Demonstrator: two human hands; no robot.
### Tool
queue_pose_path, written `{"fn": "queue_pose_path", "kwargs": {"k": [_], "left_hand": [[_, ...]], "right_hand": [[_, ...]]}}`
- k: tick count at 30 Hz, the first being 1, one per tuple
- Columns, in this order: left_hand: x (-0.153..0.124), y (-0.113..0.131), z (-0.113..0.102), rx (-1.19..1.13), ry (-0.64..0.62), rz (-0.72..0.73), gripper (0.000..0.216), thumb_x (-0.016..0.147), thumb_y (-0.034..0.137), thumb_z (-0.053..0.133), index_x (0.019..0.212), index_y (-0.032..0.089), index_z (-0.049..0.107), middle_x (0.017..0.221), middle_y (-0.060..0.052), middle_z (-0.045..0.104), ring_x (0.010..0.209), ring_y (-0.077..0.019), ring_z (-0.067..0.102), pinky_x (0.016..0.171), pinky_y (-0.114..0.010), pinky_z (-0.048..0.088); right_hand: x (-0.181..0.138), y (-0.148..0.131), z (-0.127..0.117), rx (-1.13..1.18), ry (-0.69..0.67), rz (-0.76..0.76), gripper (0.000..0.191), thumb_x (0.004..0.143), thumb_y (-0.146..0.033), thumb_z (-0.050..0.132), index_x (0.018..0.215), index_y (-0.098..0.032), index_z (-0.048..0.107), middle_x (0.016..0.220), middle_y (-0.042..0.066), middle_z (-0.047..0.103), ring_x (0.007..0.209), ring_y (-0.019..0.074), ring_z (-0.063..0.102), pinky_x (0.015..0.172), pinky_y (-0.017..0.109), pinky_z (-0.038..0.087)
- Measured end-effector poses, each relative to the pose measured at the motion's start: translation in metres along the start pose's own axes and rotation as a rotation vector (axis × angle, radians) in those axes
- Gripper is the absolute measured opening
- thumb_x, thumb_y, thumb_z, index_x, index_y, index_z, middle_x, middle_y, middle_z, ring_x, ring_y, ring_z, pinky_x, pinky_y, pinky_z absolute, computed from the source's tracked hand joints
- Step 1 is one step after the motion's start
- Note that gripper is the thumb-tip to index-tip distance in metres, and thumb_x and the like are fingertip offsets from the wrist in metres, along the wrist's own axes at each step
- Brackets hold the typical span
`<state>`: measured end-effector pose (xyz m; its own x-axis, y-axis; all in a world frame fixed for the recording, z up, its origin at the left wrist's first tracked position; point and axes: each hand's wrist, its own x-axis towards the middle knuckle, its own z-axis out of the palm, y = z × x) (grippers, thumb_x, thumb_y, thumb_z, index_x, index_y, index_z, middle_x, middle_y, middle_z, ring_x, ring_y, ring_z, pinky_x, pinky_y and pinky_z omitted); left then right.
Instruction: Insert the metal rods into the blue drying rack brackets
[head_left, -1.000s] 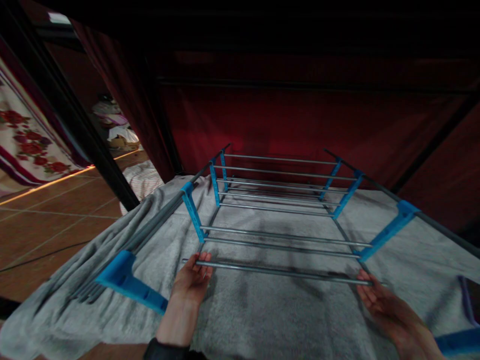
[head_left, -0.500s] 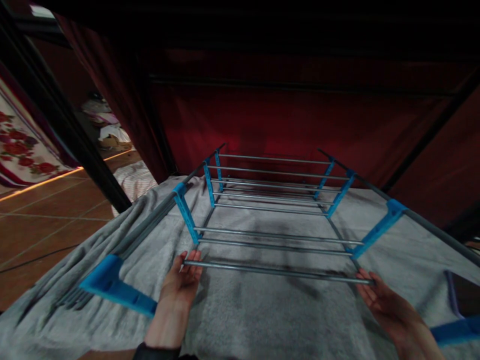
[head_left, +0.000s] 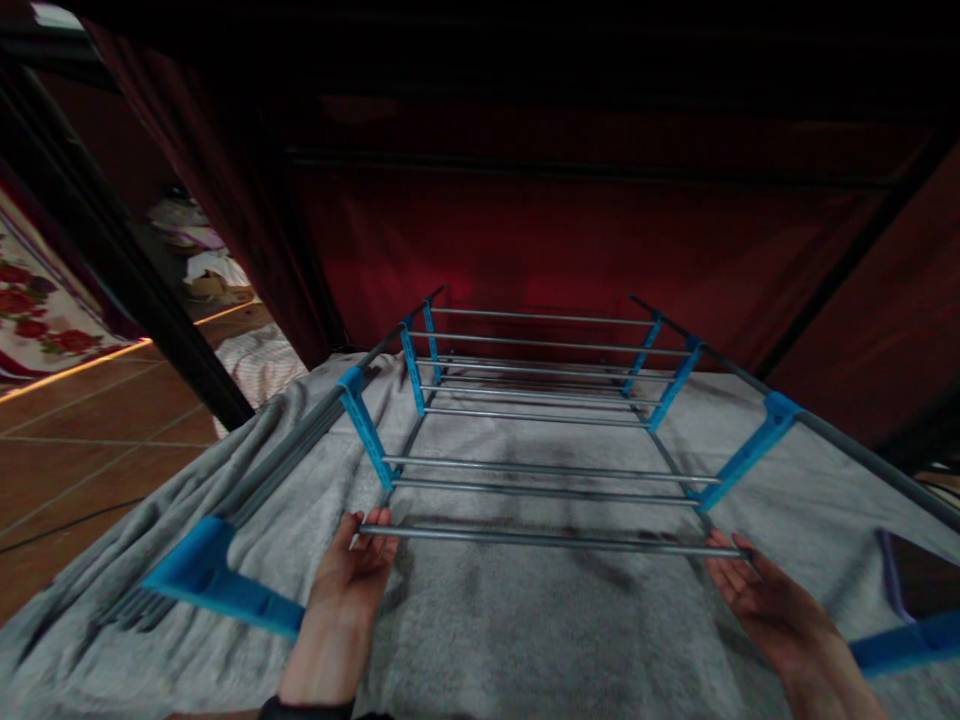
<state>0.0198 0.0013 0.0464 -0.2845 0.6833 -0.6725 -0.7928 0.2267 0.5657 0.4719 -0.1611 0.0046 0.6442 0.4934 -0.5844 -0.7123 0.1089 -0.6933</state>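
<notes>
A loose grey metal rod [head_left: 547, 540] lies crosswise just in front of a drying rack [head_left: 540, 405] made of grey rods and blue plastic brackets. My left hand [head_left: 346, 580] holds the rod's left end, fingertips curled over it. My right hand [head_left: 759, 597] holds the right end on its fingertips, palm turned inward. The rod sits a little nearer to me than the rack's closest pair of rods [head_left: 540, 478]. Rack and rod are over a grey towel [head_left: 540, 640].
Long grey side rails with blue end pieces [head_left: 214, 580] [head_left: 900, 645] run out on both sides of my hands. Dark red fabric walls [head_left: 570, 240] close off the back. A black post [head_left: 112, 260], a tiled floor [head_left: 82, 440] and piled cloth are on the left.
Both hands keep the rod's ends and hardly move against the rack. The view has drifted a little, so everything sits slightly further left in the picture.
</notes>
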Motion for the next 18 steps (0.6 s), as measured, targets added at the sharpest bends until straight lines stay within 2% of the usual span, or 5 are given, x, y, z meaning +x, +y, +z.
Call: {"fn": "queue_pose_path", "kwargs": {"k": [4,9,18], "left_hand": [[-0.0015,0.0019,0.0002,-0.004,0.009,0.009,0.016,0.088,0.015,0.055,0.097,0.020,0.067,0.074,-0.003,0.066,0.068,-0.0211,0.068,0.066,-0.036,0.056],[-0.0008,0.0021,-0.0002,-0.035,-0.023,0.025,0.022,0.089,0.012,0.049,0.100,0.019,0.066,0.087,-0.006,0.070,0.076,-0.0224,0.071,0.067,-0.036,0.056],[-0.0063,0.0038,0.0051,-0.017,-0.008,-0.010,0.024,0.091,0.005,0.040,0.085,0.019,0.058,0.082,-0.004,0.067,0.066,-0.0161,0.069,0.062,-0.030,0.056]], "right_hand": [[0.0000,0.0004,-0.0003,0.014,-0.006,0.024,0.023,0.086,-0.005,0.048,0.091,-0.021,0.063,0.103,0.004,0.071,0.086,0.0151,0.073,0.070,0.030,0.066],[-0.0013,-0.0001,-0.0003,0.029,-0.016,0.042,0.023,0.086,-0.005,0.048,0.091,-0.021,0.064,0.102,0.004,0.071,0.085,0.0162,0.074,0.068,0.032,0.066],[0.0019,-0.0004,-0.0030,0.069,-0.031,0.051,0.023,0.088,-0.004,0.047,0.090,-0.020,0.064,0.101,0.005,0.072,0.086,0.0160,0.074,0.072,0.032,0.066]]}}
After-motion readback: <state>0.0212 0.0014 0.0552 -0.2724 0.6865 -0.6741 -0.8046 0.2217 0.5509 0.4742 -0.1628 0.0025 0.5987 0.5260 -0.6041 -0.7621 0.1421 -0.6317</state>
